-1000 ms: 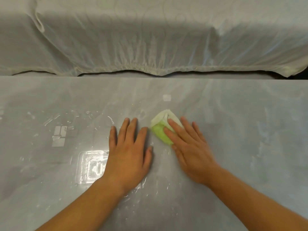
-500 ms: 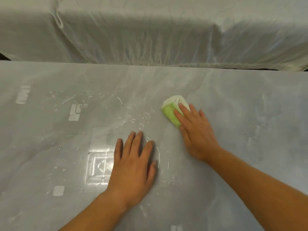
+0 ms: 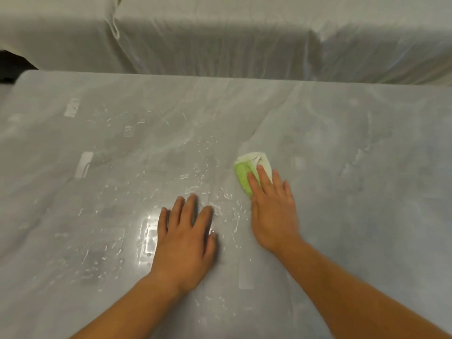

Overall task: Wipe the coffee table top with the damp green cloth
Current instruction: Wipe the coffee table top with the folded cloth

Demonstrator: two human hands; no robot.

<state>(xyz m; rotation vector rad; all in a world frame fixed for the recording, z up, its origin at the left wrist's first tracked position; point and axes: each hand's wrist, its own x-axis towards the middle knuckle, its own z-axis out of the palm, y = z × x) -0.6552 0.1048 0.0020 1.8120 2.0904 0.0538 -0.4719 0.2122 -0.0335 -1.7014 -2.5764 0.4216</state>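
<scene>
Slid out to 1 o'clock of the left hand: green cloth, pressed onto the wet bench under the right hand (fingers straight, together). Left hand spread flat.

Wet coffee table under green cloth

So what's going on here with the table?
A person is wiping a grey coffee table top with a folded green cloth. The right hand presses the cloth flat under straight fingers, near the middle of the table. The left hand rests palm down on the bare surface beside it. Water droplets lie scattered over the left and middle of the top. A white sheet drapes the furniture beyond the table.
</scene>
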